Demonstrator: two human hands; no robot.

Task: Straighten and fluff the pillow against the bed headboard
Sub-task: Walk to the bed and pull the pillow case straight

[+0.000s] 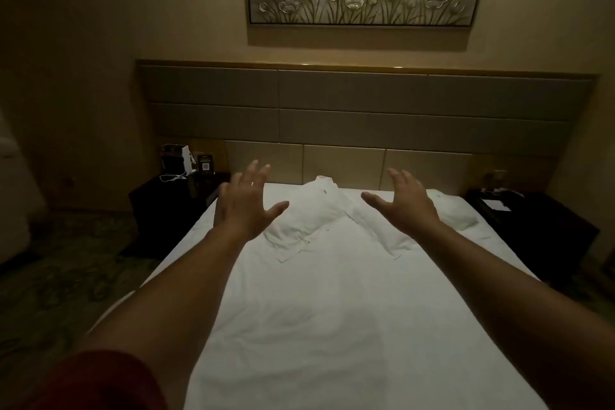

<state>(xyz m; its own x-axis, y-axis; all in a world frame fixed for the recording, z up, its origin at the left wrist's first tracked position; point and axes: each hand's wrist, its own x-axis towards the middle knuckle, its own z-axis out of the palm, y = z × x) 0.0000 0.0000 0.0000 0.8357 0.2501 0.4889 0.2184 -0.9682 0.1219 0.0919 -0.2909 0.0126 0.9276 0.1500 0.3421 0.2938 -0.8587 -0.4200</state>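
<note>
A white pillow lies crooked on the white bed, one corner pointing up at the padded beige headboard. A second white pillow lies further right near the headboard, partly hidden by my right hand. Both my arms reach out over the bed. My left hand hovers left of the crooked pillow with fingers spread, holding nothing. My right hand hovers to its right, also spread and empty. Neither hand touches the pillow.
A dark nightstand at the bed's left carries small boxes and a white cable. Another dark nightstand stands at the right. A framed flower picture hangs above the headboard. Patterned carpet lies to the left.
</note>
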